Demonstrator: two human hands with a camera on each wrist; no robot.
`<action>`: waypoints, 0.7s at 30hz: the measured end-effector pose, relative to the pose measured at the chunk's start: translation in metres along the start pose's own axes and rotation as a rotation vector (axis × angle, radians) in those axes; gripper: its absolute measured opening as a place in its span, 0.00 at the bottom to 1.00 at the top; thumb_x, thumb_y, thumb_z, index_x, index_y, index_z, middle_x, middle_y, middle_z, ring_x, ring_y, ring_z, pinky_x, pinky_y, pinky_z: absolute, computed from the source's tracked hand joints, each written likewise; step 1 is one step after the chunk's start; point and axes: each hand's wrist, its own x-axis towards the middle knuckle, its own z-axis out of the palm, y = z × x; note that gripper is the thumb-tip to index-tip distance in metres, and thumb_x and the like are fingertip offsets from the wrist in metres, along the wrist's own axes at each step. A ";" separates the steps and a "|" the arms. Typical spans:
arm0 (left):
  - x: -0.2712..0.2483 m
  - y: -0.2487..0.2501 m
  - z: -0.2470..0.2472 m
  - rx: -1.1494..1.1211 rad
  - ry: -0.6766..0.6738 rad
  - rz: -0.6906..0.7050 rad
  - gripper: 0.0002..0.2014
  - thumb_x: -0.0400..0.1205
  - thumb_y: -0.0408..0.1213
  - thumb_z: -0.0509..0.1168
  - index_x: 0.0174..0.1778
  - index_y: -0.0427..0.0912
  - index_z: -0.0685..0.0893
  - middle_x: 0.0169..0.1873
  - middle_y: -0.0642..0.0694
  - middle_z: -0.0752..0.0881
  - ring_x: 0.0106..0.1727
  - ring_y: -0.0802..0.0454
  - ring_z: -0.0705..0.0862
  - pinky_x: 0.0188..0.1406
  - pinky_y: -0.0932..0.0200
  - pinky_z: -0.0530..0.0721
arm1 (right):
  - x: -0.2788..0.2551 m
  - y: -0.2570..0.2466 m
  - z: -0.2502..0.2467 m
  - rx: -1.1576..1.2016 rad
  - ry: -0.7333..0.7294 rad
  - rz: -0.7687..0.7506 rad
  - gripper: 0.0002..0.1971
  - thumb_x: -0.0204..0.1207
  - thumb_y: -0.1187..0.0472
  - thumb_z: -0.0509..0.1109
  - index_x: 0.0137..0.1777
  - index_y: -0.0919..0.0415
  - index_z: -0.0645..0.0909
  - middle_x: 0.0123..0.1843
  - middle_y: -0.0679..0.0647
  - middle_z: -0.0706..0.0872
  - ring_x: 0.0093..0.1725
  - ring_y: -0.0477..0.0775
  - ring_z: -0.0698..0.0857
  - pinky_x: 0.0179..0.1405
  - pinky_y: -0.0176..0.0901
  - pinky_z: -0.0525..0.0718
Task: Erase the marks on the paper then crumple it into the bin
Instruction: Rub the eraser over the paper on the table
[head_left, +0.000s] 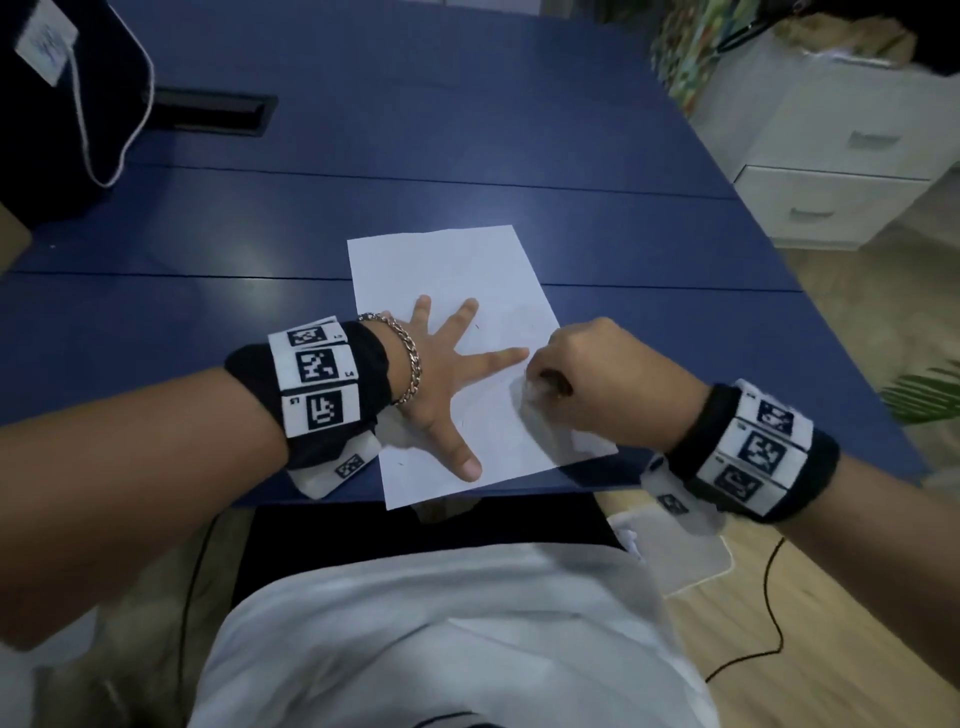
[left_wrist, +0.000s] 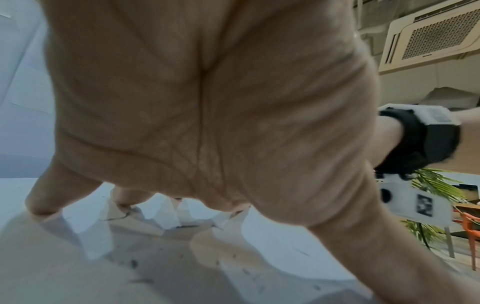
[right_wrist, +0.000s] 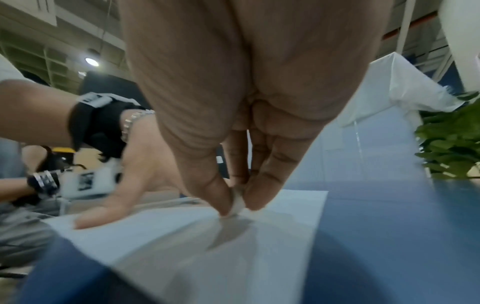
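A white sheet of paper lies flat on the blue table, its near corner reaching past the front edge. My left hand presses flat on the sheet with fingers spread. My right hand pinches a small white eraser between thumb and fingertips and holds its tip on the paper, just right of the left index fingertip. In the left wrist view, dark crumbs lie scattered on the paper under the palm. A few faint pencil marks show near the left fingers.
A black bag with a white cord sits at the table's far left, beside a black cable slot. White drawers stand right of the table. A translucent white container rests on the floor by my right side.
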 end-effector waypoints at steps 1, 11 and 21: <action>-0.001 0.001 -0.001 0.008 -0.002 -0.005 0.73 0.51 0.87 0.74 0.74 0.89 0.21 0.86 0.49 0.15 0.87 0.18 0.25 0.80 0.08 0.49 | -0.005 -0.007 0.002 -0.002 -0.023 -0.032 0.06 0.74 0.57 0.69 0.39 0.52 0.86 0.36 0.49 0.84 0.34 0.54 0.82 0.38 0.56 0.86; -0.006 0.001 -0.010 0.095 0.026 0.035 0.68 0.56 0.89 0.68 0.81 0.86 0.26 0.90 0.47 0.22 0.90 0.26 0.27 0.82 0.10 0.40 | 0.000 0.008 0.007 0.125 0.036 0.063 0.06 0.76 0.51 0.73 0.44 0.49 0.91 0.37 0.47 0.90 0.36 0.50 0.87 0.41 0.53 0.89; -0.002 0.012 -0.001 -0.019 0.052 0.032 0.64 0.62 0.86 0.71 0.81 0.87 0.29 0.90 0.51 0.23 0.90 0.22 0.31 0.83 0.12 0.51 | -0.018 -0.010 0.005 0.060 -0.050 -0.143 0.06 0.78 0.54 0.74 0.40 0.49 0.89 0.35 0.47 0.84 0.33 0.48 0.80 0.36 0.43 0.81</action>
